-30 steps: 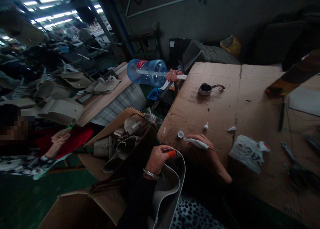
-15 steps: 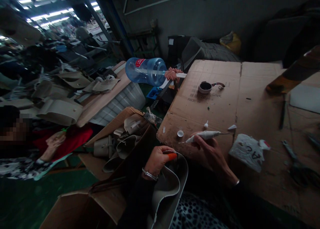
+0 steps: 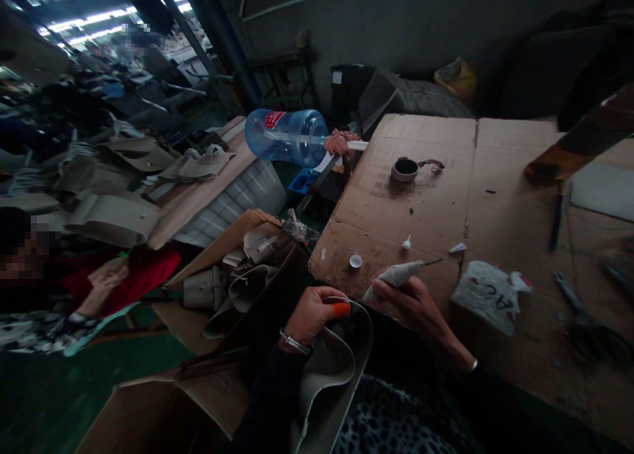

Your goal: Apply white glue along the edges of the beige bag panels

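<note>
My left hand (image 3: 313, 316) pinches the upper edge of a grey-beige bag (image 3: 331, 368), its thumb in an orange finger cover. The bag's curved panels hang below the hand, toward my lap. In my right hand (image 3: 419, 305) is a small white squeeze bottle (image 3: 400, 273), tilted, its lower end pointing down-left close to the bag's edge. Whether that end touches the bag I cannot tell. A thin dark point sticks out of the bottle's other end. Near it on the cardboard lie a white round cap (image 3: 355, 262), a small nozzle (image 3: 407, 243) and a white cone (image 3: 457, 248).
Cardboard (image 3: 446, 199) covers the table, bearing a tape roll (image 3: 405, 169), a plastic bag (image 3: 488, 295) and scissors (image 3: 589, 325). At left, an open carton (image 3: 267, 219) contains several bag pieces. Beyond are a blue water bottle (image 3: 284, 137) and a co-worker's hand (image 3: 106, 282).
My right hand has tipped the squeeze bottle more steeply, bringing its lower end down toward the bag's edge. My left hand keeps its pinch on the bag. The view has shifted slightly.
</note>
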Demonstrator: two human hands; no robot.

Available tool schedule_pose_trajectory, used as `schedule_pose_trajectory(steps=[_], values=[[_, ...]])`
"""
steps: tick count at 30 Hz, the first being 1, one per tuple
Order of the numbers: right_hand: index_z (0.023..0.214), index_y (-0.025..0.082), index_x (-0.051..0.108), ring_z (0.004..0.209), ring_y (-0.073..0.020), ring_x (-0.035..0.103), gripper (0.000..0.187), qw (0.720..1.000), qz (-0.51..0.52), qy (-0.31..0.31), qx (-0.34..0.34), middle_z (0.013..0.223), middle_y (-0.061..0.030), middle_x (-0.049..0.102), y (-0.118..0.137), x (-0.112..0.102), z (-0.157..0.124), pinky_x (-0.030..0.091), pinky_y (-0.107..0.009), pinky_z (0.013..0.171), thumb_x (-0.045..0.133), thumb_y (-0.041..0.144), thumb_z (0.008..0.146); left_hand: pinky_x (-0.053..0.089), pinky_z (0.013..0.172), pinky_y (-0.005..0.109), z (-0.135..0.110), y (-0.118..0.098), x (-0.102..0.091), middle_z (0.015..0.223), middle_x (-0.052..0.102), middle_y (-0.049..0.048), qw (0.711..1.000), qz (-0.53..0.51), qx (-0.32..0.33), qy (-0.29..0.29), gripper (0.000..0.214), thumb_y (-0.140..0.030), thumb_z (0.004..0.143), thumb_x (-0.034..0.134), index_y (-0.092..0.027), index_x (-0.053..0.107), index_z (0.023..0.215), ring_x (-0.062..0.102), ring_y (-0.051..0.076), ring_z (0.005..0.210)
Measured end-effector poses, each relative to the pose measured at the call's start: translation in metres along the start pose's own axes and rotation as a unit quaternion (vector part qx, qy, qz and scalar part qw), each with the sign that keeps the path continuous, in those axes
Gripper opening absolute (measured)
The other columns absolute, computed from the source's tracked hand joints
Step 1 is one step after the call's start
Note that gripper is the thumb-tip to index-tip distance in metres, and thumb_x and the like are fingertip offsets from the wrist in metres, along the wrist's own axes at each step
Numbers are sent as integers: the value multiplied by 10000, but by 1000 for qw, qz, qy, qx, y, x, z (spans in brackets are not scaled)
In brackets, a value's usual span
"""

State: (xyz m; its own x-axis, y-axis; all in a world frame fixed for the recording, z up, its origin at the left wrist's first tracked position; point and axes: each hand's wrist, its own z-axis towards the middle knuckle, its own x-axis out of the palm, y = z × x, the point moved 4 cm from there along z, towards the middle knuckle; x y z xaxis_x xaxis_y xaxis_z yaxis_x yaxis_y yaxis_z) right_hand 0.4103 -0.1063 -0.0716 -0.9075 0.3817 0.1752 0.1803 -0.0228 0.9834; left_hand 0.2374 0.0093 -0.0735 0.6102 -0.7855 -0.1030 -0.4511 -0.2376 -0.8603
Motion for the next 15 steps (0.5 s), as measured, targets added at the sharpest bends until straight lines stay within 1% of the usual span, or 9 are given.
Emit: schedule_pose_trajectory(steps=[6, 11, 15], values=[[770, 183, 683, 688, -175, 554, 323, 1000, -4, 8, 9, 750, -16, 623, 3, 4, 3, 458, -296, 645, 718, 486, 878, 478, 734, 292, -1, -1, 1, 805, 774, 80, 1000, 8, 0, 7, 228, -292, 674, 814, -127, 797, 832, 678, 204, 766], [763, 182, 668, 672, -166, 528, 343, 1000, -4, 14, 20, 734, -12, 606, -2, 6, 6, 433, -290, 622, 709, 501, 881, 481, 735, 296, -2, -1, 4, 804, 774, 80, 1000, -6, 5, 19, 213, -282, 675, 805, -130, 792, 825, 678, 208, 767], [754, 171, 668, 666, -168, 536, 390, 999, 7, 2, 41, 715, -15, 613, -5, 6, 10, 435, -286, 613, 743, 547, 824, 480, 725, 293, -5, -7, 7, 774, 753, 65, 1000, 14, 24, 14, 182, -286, 686, 785, -137, 791, 789, 653, 198, 744]])
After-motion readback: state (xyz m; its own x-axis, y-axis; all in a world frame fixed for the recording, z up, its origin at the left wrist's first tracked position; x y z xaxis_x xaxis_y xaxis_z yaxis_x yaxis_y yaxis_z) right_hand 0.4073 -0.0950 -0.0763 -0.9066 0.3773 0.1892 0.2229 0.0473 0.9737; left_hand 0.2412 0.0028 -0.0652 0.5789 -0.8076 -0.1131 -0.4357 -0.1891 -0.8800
